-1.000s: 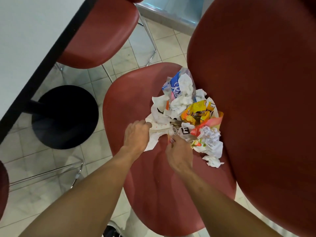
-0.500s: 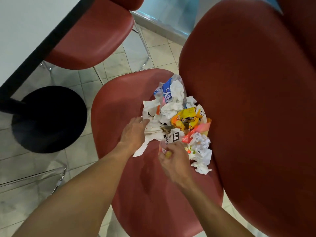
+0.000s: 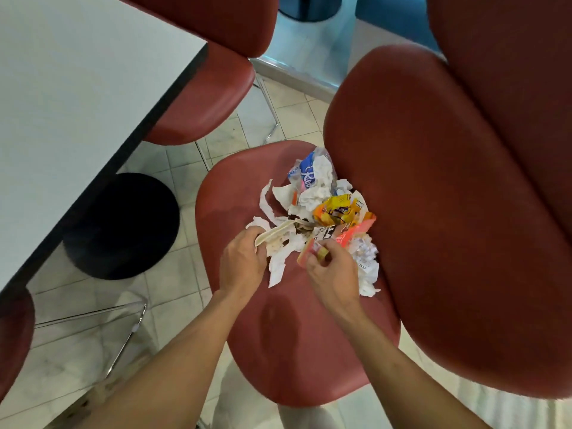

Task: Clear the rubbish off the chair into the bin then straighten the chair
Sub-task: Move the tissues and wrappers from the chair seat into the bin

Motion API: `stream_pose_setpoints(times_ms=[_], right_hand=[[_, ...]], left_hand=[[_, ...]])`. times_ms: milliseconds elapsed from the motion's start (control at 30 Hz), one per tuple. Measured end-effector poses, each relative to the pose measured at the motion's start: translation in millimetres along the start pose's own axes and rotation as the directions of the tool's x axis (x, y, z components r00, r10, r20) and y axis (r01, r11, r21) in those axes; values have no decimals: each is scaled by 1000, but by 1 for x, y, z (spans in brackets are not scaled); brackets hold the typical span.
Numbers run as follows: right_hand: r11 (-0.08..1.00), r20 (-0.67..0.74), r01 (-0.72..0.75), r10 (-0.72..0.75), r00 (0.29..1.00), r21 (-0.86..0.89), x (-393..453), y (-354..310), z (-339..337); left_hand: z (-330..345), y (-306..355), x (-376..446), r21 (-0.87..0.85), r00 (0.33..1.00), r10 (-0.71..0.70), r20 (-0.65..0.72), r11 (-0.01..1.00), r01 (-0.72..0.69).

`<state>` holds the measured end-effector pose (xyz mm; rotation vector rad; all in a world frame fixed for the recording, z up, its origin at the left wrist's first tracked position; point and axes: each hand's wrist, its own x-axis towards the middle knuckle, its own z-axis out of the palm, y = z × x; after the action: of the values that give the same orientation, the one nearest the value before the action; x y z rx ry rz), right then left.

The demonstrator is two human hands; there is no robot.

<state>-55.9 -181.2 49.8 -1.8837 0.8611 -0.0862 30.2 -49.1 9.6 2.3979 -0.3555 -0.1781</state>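
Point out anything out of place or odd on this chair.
A heap of rubbish sits on the red chair seat, against the backrest: crumpled tissues, torn paper, a yellow wrapper. The left hand and right hand each hold pieces.

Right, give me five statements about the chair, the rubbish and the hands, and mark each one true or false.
1. The rubbish lies on the red chair seat. True.
2. The left hand holds a pale flat strip along with some torn white paper. True.
3. The right hand is empty and rests flat on the seat. False: its fingers pinch a pink and yellow wrapper at the near edge of the pile.
4. A yellow wrapper sits among the white tissues. True.
5. The pile lies on the white table. False: the table stands to the left, apart from the pile, and only bare top shows.
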Motion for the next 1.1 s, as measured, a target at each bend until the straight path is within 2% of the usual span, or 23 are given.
stream_pose_setpoints(times_ms=[133, 267, 533, 833, 967, 1100], right_hand=[[995, -34, 66, -63, 997, 80, -37, -32, -11], [990, 0, 91, -91, 996, 103, -83, -58, -8], [992, 168, 99, -112, 979, 80, -178, -104, 12], [985, 267, 162, -173, 948, 62, -297, -143, 72], [974, 386, 182, -219, 896, 131, -334, -161, 103], [978, 552, 132, -200, 809, 162, -366, -172, 148]], left_hand=[[-41, 14, -37, -163, 982, -158, -98, 977, 141], [-85, 12, -83, -251, 959, -272, -77, 937, 245], [-170, -18, -173, -315, 947, -303, -102, 913, 258], [-258, -78, -276, -310, 915, -382, -131, 892, 328], [-287, -113, -315, -328, 869, -458, -186, 863, 384], [-310, -148, -357, -407, 759, -604, -244, 774, 485]])
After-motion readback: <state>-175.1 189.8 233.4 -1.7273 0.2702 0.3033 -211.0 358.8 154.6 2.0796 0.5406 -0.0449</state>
